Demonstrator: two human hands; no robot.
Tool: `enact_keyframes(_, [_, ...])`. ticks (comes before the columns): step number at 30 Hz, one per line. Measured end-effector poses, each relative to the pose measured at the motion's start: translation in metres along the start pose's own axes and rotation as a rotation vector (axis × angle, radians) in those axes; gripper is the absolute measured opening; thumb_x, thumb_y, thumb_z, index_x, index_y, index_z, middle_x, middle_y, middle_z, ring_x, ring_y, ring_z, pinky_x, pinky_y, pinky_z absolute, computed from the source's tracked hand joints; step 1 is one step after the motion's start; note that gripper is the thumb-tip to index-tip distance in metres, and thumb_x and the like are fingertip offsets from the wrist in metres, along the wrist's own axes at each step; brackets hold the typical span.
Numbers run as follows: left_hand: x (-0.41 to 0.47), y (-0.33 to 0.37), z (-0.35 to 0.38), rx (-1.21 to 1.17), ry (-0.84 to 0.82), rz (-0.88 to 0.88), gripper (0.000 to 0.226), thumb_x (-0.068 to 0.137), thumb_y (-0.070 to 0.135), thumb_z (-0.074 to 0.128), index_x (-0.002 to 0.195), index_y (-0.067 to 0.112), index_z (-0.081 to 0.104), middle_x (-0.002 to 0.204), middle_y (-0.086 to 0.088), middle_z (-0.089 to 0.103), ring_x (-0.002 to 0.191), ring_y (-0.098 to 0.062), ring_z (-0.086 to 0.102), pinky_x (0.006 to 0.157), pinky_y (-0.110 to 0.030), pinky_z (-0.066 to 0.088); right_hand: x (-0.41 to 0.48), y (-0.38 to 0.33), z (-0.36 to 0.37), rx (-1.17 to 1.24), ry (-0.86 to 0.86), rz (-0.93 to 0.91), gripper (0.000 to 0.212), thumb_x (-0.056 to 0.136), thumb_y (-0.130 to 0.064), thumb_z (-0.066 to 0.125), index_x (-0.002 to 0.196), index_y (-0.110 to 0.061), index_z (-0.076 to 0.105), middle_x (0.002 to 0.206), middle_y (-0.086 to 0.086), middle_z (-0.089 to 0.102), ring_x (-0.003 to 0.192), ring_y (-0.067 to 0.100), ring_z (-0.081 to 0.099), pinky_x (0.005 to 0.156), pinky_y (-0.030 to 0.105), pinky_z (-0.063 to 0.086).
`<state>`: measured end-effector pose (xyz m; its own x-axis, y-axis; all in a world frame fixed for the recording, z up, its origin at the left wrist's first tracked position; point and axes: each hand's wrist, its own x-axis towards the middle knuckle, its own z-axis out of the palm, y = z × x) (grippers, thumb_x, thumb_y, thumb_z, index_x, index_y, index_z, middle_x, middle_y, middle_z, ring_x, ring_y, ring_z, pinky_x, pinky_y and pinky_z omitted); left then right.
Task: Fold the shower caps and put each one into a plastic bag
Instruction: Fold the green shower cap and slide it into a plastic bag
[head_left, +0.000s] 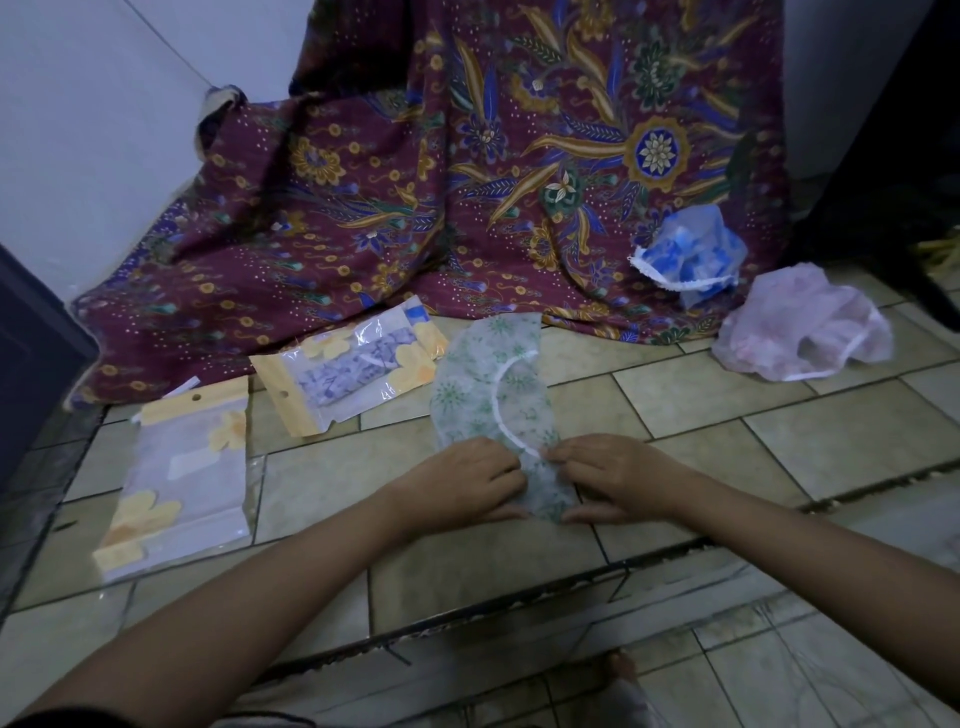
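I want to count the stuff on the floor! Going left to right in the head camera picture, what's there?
flowered plastic bag → filled plastic bag → green shower cap → blue shower cap → pink shower cap

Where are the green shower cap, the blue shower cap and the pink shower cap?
green shower cap (465, 384): head view, patterned middle.
blue shower cap (691, 249): head view, crumpled middle.
pink shower cap (789, 322): head view, crumpled top.
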<state>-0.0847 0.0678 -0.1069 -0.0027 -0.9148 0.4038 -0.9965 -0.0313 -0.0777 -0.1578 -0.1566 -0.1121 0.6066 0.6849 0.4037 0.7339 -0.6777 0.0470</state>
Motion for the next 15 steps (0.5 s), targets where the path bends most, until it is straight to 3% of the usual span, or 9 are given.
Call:
enact_keyframes(3, [-0.001,0.001,0.003,0.004,0.073,-0.053,0.045,0.1,0.033,0.038,0.068,0.006,0.055,0.066,-0.01,0.054,0.058,-0.025,0.051,0.056,-0.032,0.044,-0.001,-0.002,0.001,-0.022,0.022,-0.02,0.046,0.092,-0.054,0.039,0.089,-0.01,0.054,0.105,0.016,0.068,0.094,0.026,0.065,0.086,0.035,0.052])
enact_keyframes(7, [-0.003,0.002,0.007,-0.002,0.096,-0.104,0.049,0.101,0.033,0.034,0.067,0.007,0.058,0.066,-0.009,0.056,0.06,-0.024,0.053,0.059,-0.032,0.042,-0.004,-0.004,0.007,-0.024,0.093,0.017,0.045,0.098,-0.04,0.035,0.082,-0.008,0.062,0.103,0.014,0.07,0.09,0.022,0.068,0.084,0.039,0.055])
enact_keyframes(12, [-0.012,0.003,0.005,-0.104,0.009,-0.259,0.034,0.093,0.046,0.043,0.084,0.014,0.051,0.076,-0.005,0.055,0.075,-0.016,0.044,0.071,-0.026,0.033,-0.005,-0.009,0.012,0.229,0.121,0.331,0.053,0.097,-0.045,0.033,0.103,-0.005,0.067,0.107,0.008,0.07,0.101,0.013,0.057,0.092,0.029,0.044])
enact_keyframes(15, [-0.012,0.006,0.004,-0.21,0.026,-0.451,0.034,0.087,0.046,0.05,0.077,0.014,0.056,0.072,-0.001,0.057,0.074,-0.008,0.043,0.073,-0.024,0.028,-0.004,-0.012,0.013,0.353,0.123,0.501,0.043,0.092,-0.041,0.045,0.08,-0.005,0.066,0.108,0.012,0.065,0.106,0.013,0.047,0.093,0.023,0.036])
